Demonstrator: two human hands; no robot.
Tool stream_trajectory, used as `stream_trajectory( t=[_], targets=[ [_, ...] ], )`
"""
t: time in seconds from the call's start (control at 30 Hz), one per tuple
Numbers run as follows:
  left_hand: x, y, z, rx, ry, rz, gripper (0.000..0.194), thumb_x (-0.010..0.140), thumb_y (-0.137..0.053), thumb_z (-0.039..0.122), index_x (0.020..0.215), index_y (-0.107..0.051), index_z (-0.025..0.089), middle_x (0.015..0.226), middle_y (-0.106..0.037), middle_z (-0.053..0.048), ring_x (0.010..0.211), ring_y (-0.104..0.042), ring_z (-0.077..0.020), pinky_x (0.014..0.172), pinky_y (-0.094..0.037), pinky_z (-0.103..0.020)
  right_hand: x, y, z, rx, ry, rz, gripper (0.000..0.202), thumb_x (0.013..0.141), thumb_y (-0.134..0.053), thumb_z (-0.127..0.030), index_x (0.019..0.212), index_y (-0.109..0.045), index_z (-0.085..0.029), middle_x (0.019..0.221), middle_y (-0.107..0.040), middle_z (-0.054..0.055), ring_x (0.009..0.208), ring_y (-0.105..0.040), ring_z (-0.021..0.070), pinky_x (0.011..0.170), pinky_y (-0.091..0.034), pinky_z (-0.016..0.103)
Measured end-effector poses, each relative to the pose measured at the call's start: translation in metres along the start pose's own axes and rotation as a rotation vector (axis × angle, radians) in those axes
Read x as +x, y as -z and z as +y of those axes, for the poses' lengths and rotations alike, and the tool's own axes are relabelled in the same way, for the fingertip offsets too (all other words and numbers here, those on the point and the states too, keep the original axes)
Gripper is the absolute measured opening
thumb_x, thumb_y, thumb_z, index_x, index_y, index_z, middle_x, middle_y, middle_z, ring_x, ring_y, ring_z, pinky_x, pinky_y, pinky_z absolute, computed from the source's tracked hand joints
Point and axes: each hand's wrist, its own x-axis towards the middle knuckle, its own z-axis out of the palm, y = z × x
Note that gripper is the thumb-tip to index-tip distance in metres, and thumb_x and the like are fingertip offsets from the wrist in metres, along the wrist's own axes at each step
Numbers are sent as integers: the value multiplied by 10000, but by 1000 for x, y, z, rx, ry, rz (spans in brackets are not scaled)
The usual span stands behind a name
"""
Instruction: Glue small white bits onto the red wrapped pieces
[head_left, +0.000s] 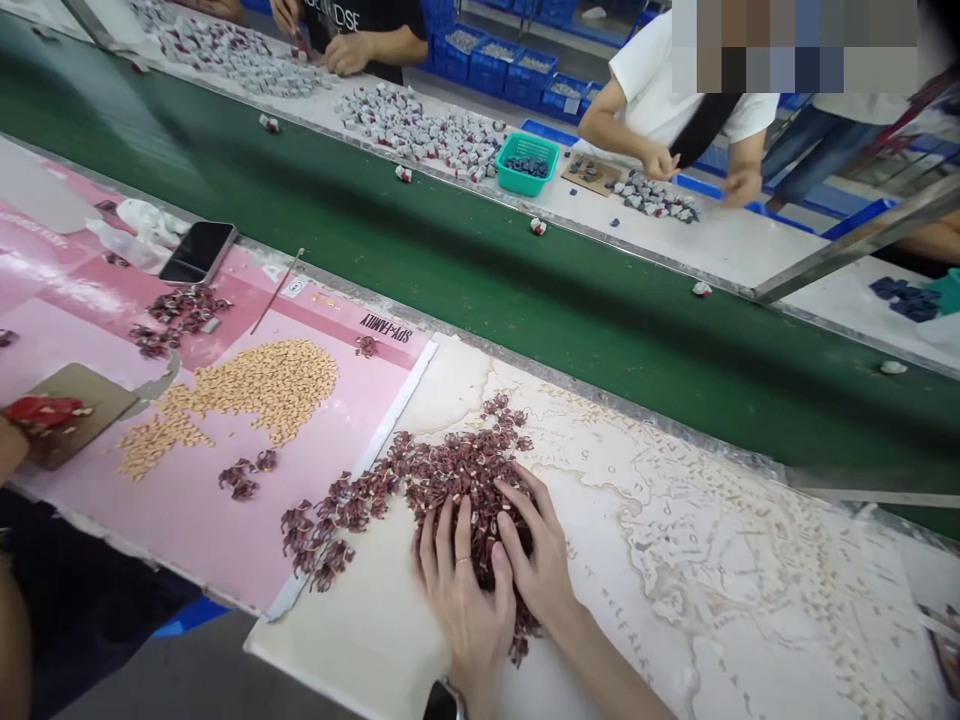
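A heap of small dark reddish-brown pieces (465,460) with pale specks lies on a cream, map-patterned sheet (675,600); their exact kind I cannot make out. Over the near part of the heap rests my left hand (466,600), fingers stretched out, a thin ring on one finger and a dark watch (442,700) at the wrist. Beside it my right hand (541,560) lies along the heap's right side with fingers spread. Pieces between and beneath both hands are partly hidden. The heap trails left onto a pink sheet (300,530).
Small tan pieces (270,385) are spread on the pink sheet near a phone (199,252) and a thin stick (277,292). A green conveyor belt (480,250) runs behind. Across it, people handle grey-white pieces (420,130) near a green basket (527,180).
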Motion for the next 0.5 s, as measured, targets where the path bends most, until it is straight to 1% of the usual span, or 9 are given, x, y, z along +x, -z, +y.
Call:
stream_trajectory(
  t=[0.13,0.23,0.3,0.37,0.5],
  targets=[
    [2,-13,15,-219,-7,4,490,988,-470,239,1476,-475,194,1443,-563,-101,1399,-468,-219,1206,-332,-423,0,3,-4,112,-94,27,306,1069,-475,-354,1283,-691,-315,1497,-544,91,1374,-536,303,1162,-453,548],
    [3,-17,21,-378,22,-10,444,994,-474,224,1438,-504,211,1417,-587,-85,1361,-517,-184,1197,-365,-384,-4,5,-7,248,-167,40,325,1083,-450,-386,1268,-709,-322,1454,-599,79,1365,-556,284,1163,-463,522],
    [2,-17,23,-460,47,-28,437,997,-486,235,1433,-514,217,1429,-581,-86,1376,-517,-186,1206,-373,-380,-6,4,-7,411,-236,54,320,1062,-498,-440,1237,-735,-314,1439,-619,75,1373,-549,290,1184,-439,522],
    [1,-17,24,-516,77,-38,423,994,-506,244,1415,-538,216,1442,-571,-92,1398,-503,-197,1198,-401,-372,-8,3,-6,565,-314,90,309,1014,-585,-490,1175,-768,-301,1389,-658,77,1342,-571,302,1185,-432,527],
    [-2,-16,29,-569,146,-19,360,990,-531,207,1344,-593,236,1406,-597,-70,1372,-531,-169,1169,-452,-317,-10,1,-8,665,-393,159,283,936,-700,-493,1105,-802,-291,1244,-738,73,1233,-639,303,1153,-468,509]
  ],
)
